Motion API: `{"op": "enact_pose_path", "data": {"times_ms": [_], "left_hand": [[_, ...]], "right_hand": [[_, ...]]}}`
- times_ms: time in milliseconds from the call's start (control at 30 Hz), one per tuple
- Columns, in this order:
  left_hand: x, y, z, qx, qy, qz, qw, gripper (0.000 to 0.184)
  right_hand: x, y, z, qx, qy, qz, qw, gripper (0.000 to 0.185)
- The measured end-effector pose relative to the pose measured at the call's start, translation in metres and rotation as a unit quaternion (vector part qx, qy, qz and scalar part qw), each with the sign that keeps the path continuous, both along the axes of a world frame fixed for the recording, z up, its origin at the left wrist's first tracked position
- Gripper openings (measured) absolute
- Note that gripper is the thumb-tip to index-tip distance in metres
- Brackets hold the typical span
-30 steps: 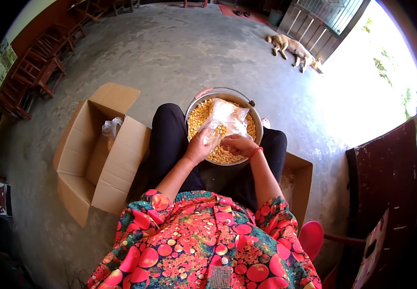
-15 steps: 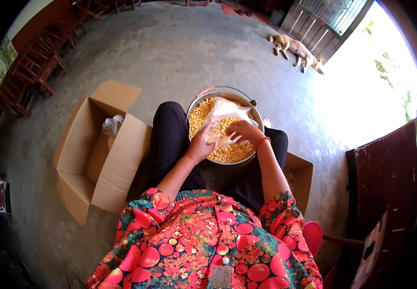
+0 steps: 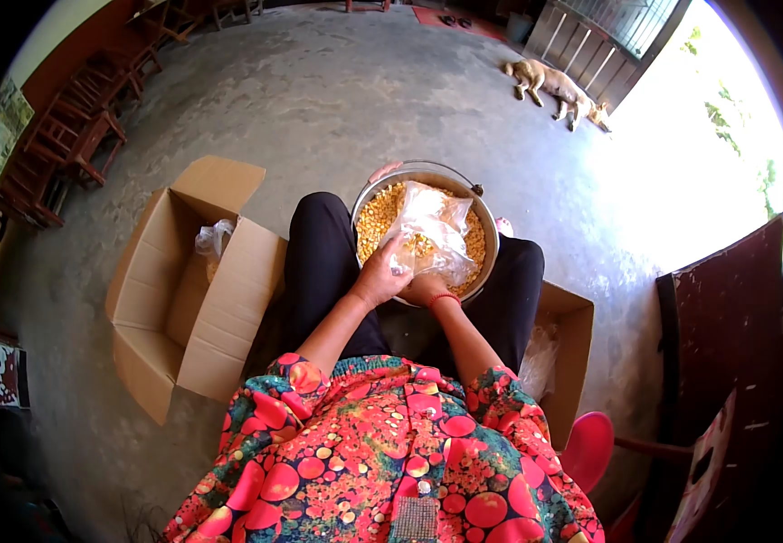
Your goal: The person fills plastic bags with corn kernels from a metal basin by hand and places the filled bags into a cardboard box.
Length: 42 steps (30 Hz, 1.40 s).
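Observation:
Between my knees stands a metal bucket (image 3: 489,210) filled with yellow corn kernels (image 3: 375,217). A clear plastic bag (image 3: 441,217) lies over the corn, with some kernels showing through it. My left hand (image 3: 380,274) grips the near left edge of the bag, thumb toward the right. Close beside it, at the bucket's near rim, my right hand (image 3: 426,289) reaches in under the bag. Its fingers are hidden by the plastic, so what they hold does not show. A red bracelet (image 3: 446,297) circles the right wrist.
An open cardboard box (image 3: 228,317) on the left contains a small plastic bag (image 3: 214,239). Another box (image 3: 572,317) at my right holds clear plastic bags (image 3: 539,360). A pink rounded object (image 3: 588,451) is nearby. A dog (image 3: 554,86) lies by the doorway; wooden chairs (image 3: 84,136) line the left wall.
My right hand has moved left and toward me, from above the bag's opening to beneath its near side. The bag now spreads farther right. My left hand keeps its grip.

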<state>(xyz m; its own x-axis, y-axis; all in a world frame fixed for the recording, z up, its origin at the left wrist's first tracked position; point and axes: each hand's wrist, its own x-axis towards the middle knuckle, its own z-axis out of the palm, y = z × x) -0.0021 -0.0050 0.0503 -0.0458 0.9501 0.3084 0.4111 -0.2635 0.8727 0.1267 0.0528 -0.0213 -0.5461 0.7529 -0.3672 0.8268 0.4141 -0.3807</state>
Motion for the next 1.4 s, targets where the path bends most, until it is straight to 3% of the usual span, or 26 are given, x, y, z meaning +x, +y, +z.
{"op": "enact_pose_path", "data": {"times_ms": [167,267,367,433,500,567,600,833,900,1000,1033,1100,1167,1300,1333,1400], "left_hand": [[-0.002,0.000,-0.002,-0.003,0.013,0.008,1.000,0.060],[-0.002,0.000,-0.001,-0.004,0.009,0.011,1.000,0.060],[-0.003,-0.001,0.001,0.001,0.015,0.019,1.000,0.059],[-0.002,-0.001,0.002,0.010,0.024,0.025,0.999,0.056],[-0.001,0.000,0.001,-0.008,0.004,0.025,1.000,0.055],[-0.002,0.000,-0.001,-0.027,-0.014,0.024,0.999,0.054],[-0.002,0.000,-0.003,-0.028,-0.007,0.026,0.999,0.054],[-0.004,0.004,-0.011,-0.005,0.010,0.047,0.999,0.056],[-0.004,0.003,-0.007,-0.013,0.000,0.046,0.999,0.057],[-0.003,-0.001,0.001,-0.022,-0.014,0.047,0.999,0.059],[-0.003,-0.001,0.002,-0.022,-0.017,0.050,0.998,0.060],[-0.003,0.001,0.002,-0.022,-0.024,0.050,0.998,0.060],[-0.002,0.000,0.002,-0.022,-0.031,0.049,0.998,0.060],[-0.001,0.000,0.004,-0.007,-0.032,0.047,0.998,0.060],[-0.001,0.000,0.004,-0.006,-0.030,0.044,0.999,0.061],[-0.001,-0.001,0.005,-0.018,-0.041,0.044,0.998,0.061]], "right_hand": [[0.006,0.004,-0.009,-0.002,0.074,0.026,0.997,0.041],[0.016,0.012,-0.017,-0.086,0.070,-0.008,0.994,0.039],[0.028,0.013,0.020,-0.176,0.131,-0.058,0.974,0.032],[0.036,0.013,0.036,-0.453,0.283,-0.185,0.825,0.015],[0.038,0.008,0.051,-0.413,0.296,-0.212,0.835,0.017],[0.044,0.017,0.061,-0.434,0.230,-0.143,0.859,0.014],[0.044,0.022,0.064,-0.479,0.241,-0.141,0.832,0.015],[0.024,0.050,0.083,-0.308,0.397,-0.222,0.836,0.017],[0.012,0.057,0.084,-0.317,0.413,-0.231,0.822,0.017],[0.003,0.069,0.066,-0.015,0.264,-0.136,0.955,0.021],[0.003,0.063,0.078,-0.015,0.263,-0.136,0.955,0.021],[0.009,0.046,0.106,-0.266,0.305,-0.169,0.898,0.022],[0.017,0.031,0.123,-0.339,0.206,-0.085,0.914,0.021],[0.038,0.028,0.057,-0.187,0.056,-0.005,0.981,0.023],[0.043,0.029,0.030,-0.045,0.061,0.085,0.993,0.025],[0.044,0.024,0.009,-0.019,0.023,0.066,0.997,0.030]]}}
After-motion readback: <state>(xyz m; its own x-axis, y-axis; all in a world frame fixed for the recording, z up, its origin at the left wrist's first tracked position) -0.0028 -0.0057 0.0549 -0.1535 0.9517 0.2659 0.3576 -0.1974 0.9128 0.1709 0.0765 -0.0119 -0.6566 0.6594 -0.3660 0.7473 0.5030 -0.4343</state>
